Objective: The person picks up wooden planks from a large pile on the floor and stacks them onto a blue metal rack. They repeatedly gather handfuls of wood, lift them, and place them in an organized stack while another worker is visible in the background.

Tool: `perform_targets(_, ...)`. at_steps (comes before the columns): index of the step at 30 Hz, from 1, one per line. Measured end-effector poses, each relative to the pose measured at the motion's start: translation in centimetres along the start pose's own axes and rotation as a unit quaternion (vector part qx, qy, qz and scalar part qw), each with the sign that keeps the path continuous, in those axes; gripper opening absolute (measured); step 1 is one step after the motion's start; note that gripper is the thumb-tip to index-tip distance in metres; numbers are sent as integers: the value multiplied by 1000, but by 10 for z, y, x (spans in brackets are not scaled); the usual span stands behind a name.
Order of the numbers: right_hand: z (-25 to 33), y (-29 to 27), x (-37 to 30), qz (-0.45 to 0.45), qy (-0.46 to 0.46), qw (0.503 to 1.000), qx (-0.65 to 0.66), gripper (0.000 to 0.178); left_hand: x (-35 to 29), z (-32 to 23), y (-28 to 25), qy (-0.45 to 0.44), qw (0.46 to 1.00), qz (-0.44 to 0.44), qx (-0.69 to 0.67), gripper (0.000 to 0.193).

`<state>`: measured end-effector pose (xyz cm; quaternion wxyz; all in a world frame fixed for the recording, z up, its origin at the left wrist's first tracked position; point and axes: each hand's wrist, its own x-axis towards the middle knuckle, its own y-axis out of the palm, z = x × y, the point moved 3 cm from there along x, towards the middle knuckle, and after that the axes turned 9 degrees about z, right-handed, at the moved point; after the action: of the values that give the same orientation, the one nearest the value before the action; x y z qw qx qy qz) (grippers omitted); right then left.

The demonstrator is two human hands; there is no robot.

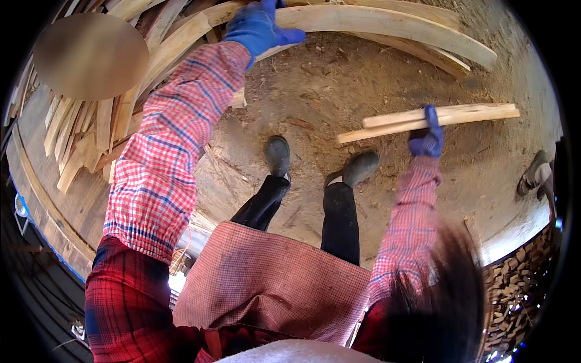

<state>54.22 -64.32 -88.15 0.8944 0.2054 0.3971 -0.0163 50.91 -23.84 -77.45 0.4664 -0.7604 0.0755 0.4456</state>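
My right hand (427,138), in a purple-blue glove, is closed around two short pale wooden strips (478,113), held side by side out to the right, above the ground. My left hand (254,31), in a blue glove, reaches to the far side and lies over a long curved wooden slat (387,23). Its thumb points out to the right, apart from the fingers, which are partly cut off by the picture's edge. More wooden slats (423,53) lie beneath and behind that one.
A heap of cut wooden pieces (78,133) fills the far left, beside a brown board (36,151). Stacked wood blocks (520,281) stand at the lower right. Another person's shoe (534,169) shows at the right edge. My feet stand on the dirt floor (315,100).
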Motion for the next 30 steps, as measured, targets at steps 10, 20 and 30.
perform_targets(10, -115, 138, -12, 42, 120, 953, 276, 51, 40, 31, 17, 108, 953, 208, -193, 68)
perform_targets(20, -22, 114, -143, 14, 145, 985, 96, 53, -175, -66, 35, 67, 779, 437, -445, 65)
perform_targets(30, 21, 130, -352, 72, 327, 898, 286, 50, -394, -80, 3, -95, 758, 484, -428, 52)
